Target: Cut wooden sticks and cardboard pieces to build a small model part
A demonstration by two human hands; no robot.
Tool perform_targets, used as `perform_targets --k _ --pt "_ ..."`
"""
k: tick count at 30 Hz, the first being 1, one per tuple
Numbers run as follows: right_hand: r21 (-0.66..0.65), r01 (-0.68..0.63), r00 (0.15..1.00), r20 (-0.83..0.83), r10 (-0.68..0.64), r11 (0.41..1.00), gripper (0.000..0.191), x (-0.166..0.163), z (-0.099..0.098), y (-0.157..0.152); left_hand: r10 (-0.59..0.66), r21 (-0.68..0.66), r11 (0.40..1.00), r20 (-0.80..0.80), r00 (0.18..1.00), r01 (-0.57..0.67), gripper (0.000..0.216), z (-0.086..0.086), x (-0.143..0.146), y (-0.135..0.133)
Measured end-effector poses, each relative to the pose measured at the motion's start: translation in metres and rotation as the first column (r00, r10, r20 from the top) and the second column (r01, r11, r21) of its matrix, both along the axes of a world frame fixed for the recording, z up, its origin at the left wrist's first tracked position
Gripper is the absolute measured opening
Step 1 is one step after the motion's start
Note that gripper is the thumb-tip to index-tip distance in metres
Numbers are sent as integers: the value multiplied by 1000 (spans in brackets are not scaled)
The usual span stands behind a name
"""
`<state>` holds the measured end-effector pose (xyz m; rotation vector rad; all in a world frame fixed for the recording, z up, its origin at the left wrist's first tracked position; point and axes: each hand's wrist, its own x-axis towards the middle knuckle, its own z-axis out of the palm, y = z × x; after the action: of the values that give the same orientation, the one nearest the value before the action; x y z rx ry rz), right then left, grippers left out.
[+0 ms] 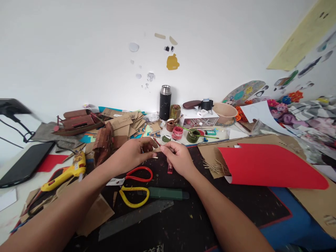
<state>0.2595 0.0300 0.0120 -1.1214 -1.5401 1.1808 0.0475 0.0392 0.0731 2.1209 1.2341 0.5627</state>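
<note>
Above the dark cutting mat, my right hand pinches a thin dark-red stick between thumb and finger. Facing it, my left hand is curled with thumb and fingers close together; a small tan piece shows between the hands, its hold partly hidden. A short pale sliver is by my left thumb. Beneath my right hand a small red item shows partly. Nearer me lie scissors with one red and one yellow handle, a green cutter-like tool and a clear ruler.
Open paint jars with a brush across them and a black flask stand behind. Cardboard scraps, brown model boats and a yellow glue gun are left. Red paper and thin sticks lie right.
</note>
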Motion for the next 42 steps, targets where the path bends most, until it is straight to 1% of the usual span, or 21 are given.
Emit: perform_targets --k 5,8,14,21,27,31,36,42 --pt "-14 -18 999 -36 18 1000 31 0 -5 2 25 56 998 -17 1000 -24 23 -3 1 0" --pt "-39 -35 998 -56 33 999 34 0 -6 3 40 89 995 -26 999 -38 22 -4 -1 2" --pt "-31 -42 997 -65 40 999 38 -1 -5 3 33 107 994 1 999 -33 21 -2 -3 3" --pt "-46 -51 997 -64 48 998 39 -1 -8 4 6 88 996 28 1000 -8 23 -2 -1 1" --pt "-37 -49 997 -66 47 998 37 0 -11 5 -27 23 999 39 999 26 32 -1 -5 3" --pt "-39 -54 998 -34 53 998 37 -1 -9 3 -23 29 999 19 1000 23 29 -1 -7 5" --pt "-34 -53 998 -19 52 998 36 -1 -7 2 -57 -18 998 -1 998 57 26 -2 -5 6" --pt "-38 -50 999 -19 50 998 36 -1 -8 3 -71 -58 996 -12 997 70 29 -4 -4 6"
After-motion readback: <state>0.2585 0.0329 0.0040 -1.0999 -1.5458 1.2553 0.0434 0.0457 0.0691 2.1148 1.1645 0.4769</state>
